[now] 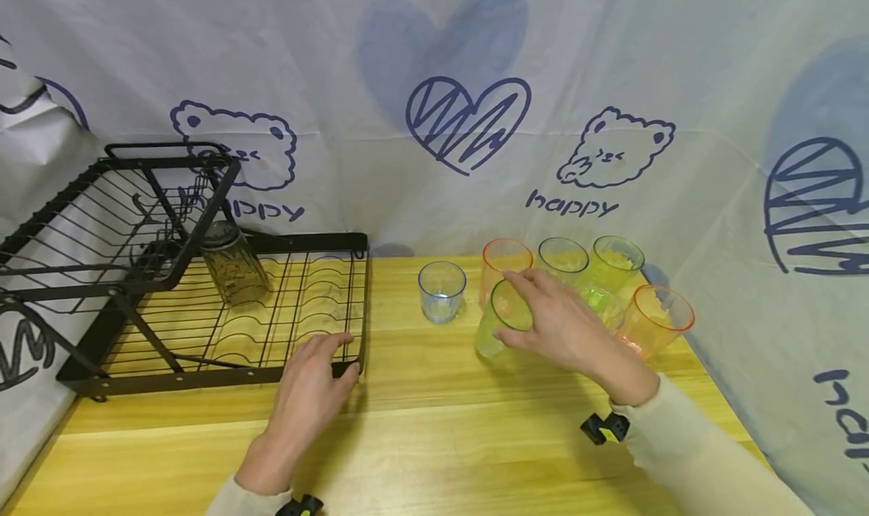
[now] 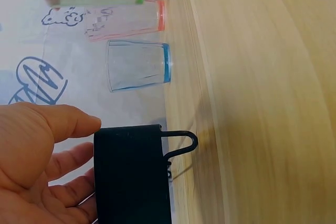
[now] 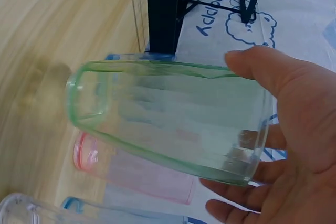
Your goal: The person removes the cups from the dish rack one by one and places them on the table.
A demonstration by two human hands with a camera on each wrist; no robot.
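Note:
My right hand (image 1: 560,324) grips a tall green-tinted cup (image 3: 168,119) near its rim, thumb on one side and fingers on the other. The cup is tilted a little in the head view; whether its base touches the table I cannot tell. My left hand (image 1: 308,395) is at the front right corner of a black dish rack (image 1: 364,305), with fingers loosely bent and nothing held. In the left wrist view the rack's end (image 2: 134,177) partly hides those fingers. A small blue-rimmed cup (image 1: 441,290) stands between the rack and the green cup.
Behind and right of the held cup stand several cups, among them a red-rimmed cup (image 1: 505,253), a blue-rimmed cup (image 1: 563,256), a green cup (image 1: 618,259) and an orange cup (image 1: 655,320). A dark-looking glass (image 1: 234,267) rests upside down in the rack. White printed cloth (image 1: 380,191) hangs behind.

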